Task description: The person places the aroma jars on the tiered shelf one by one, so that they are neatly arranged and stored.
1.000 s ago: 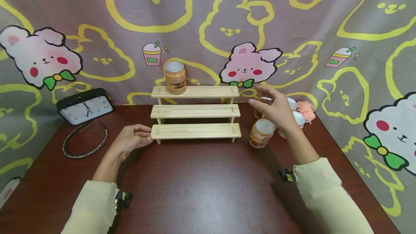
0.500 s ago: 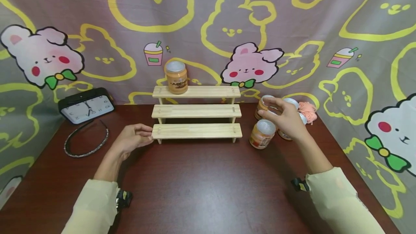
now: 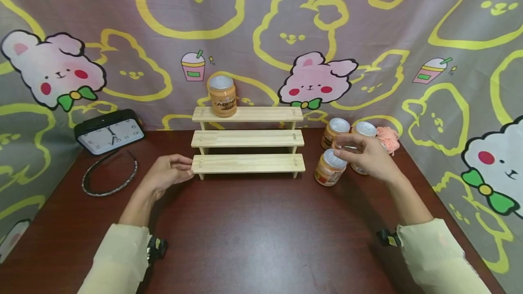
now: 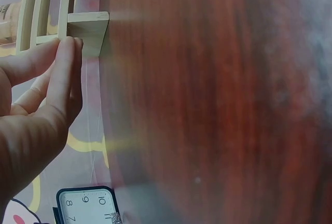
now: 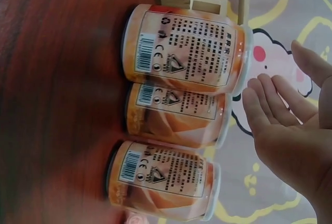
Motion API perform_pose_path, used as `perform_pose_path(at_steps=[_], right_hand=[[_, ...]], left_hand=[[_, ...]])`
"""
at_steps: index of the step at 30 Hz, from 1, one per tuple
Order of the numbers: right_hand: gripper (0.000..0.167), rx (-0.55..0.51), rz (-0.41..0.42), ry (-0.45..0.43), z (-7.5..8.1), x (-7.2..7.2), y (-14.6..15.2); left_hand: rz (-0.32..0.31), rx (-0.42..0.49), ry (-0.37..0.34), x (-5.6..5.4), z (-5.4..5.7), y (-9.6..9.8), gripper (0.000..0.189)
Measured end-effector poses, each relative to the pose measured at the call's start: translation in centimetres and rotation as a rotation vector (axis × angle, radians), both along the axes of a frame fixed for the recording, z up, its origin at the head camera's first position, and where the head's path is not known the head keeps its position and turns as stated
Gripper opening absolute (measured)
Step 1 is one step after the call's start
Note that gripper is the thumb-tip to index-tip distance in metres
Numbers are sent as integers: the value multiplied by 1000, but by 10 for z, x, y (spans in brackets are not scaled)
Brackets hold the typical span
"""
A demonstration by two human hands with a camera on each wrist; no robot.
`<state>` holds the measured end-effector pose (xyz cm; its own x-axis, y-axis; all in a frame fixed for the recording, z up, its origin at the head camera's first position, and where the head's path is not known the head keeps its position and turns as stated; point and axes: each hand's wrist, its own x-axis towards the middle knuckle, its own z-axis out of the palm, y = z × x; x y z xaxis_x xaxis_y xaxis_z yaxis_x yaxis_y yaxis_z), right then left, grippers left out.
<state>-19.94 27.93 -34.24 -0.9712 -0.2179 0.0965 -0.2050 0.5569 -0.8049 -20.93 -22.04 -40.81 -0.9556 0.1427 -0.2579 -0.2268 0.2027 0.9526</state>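
While the left hand (image 3: 166, 172) pinches a three-tier wooden rack (image 3: 249, 163) at its left end, one orange jar (image 3: 223, 102) already stands on its top tier (image 3: 267, 113); four more jars (image 3: 325, 173) remain right of it, near the right hand (image 3: 371, 154) (fingers apart, empty).

The stepped rack (image 3: 248, 163) is seen to be made of pale, smooth, matt wood with visible grain. A glossy finish is shown by the jars (image 3: 327, 173), topped with silvery lids (image 3: 335, 159) and wrapped in smooth printed labels (image 5: 199, 47). The surface (image 3: 253, 226) is finished in dark, wood-grained gloss, with light reflected in it. The backdrop (image 3: 237, 53) is formed of softly creased cloth; the headband (image 3: 102, 194) is covered in rough glitter.
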Motion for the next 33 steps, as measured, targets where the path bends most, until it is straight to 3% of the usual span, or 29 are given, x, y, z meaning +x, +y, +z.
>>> perform_pose_path(at_steps=[11,18,25,33], right_hand=[[50,3,48,-59,-9,0,4],[54,67,88,-41,-11,0,3],[60,201,143,34,-16,-4,-6],[59,237,109,49,-22,-7,-14]], left_hand=[[3,-9,-3,0,0,-1,39],[0,-49,8,-1,-1,-2,39],[0,-48,1,0,0,-4,40],[3,-17,-7,0,1,-2,40]])
